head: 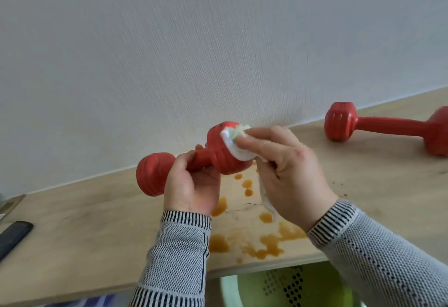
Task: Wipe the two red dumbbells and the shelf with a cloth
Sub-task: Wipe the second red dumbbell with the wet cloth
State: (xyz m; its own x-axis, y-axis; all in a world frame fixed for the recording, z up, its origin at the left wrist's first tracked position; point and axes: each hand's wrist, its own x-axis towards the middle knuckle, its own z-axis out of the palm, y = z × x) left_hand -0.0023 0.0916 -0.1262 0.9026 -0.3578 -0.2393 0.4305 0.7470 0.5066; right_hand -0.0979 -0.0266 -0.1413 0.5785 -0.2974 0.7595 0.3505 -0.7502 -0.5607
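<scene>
A light wood-grain shelf is seen running along a pale, finely textured wall, with a thin light strip where the two meet. The board is marked by orange-brown spill stains, scattered from just below the hands to the front edge, and a few dark crumbs lie further right.

One red dumbbell is held above the shelf, tilted with its right head higher. Its handle is gripped by the left hand, the fingers curled round the bar. A white cloth is pressed against the raised head by the right hand; the fingers are bent over the cloth and a loose end is seen hanging down below the palm. Both wrists are covered by grey knitted sleeves with striped cuffs.

The second red dumbbell is lying on the shelf well to the right, near the wall, partly cut by the frame edge.

A dark flat object is resting at the left end. Below the front edge, a green perforated basin is visible.
</scene>
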